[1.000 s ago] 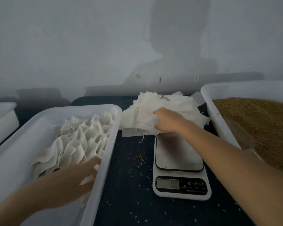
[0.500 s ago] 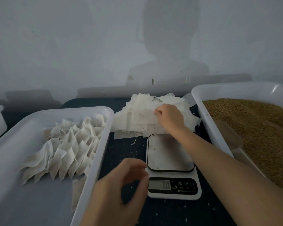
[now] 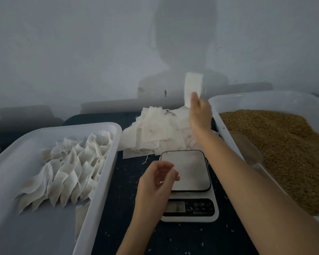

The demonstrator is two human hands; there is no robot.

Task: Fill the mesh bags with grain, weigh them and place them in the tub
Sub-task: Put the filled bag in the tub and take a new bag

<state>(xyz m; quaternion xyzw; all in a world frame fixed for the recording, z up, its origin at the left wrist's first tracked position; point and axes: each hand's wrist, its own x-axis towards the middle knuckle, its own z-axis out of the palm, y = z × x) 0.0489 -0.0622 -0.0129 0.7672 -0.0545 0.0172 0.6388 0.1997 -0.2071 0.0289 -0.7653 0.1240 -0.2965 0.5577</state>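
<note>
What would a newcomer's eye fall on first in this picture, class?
Probably the empty mesh bag the right hand lifts above the pile of bags. Next, the tub of brown grain on the right, and filled bags in the left tub.

Left tub (image 3: 103, 162): white plastic, smooth, slightly translucent, satin sheen. Filled bags (image 3: 72, 168) in it: white woven mesh cloth, matt, creased. Empty bag pile (image 3: 155, 133): same thin cloth, frayed threads seen at the edges. Scale (image 3: 190, 184): white plastic body, smooth; platform looks like brushed metal, dull and smudged; control strip glossy black. Right tub (image 3: 265, 100): white plastic, glossy highlights on the rim. Grain (image 3: 284, 144): brown, granular, matt. Table cover (image 3: 122, 199): dark, matt.
</note>
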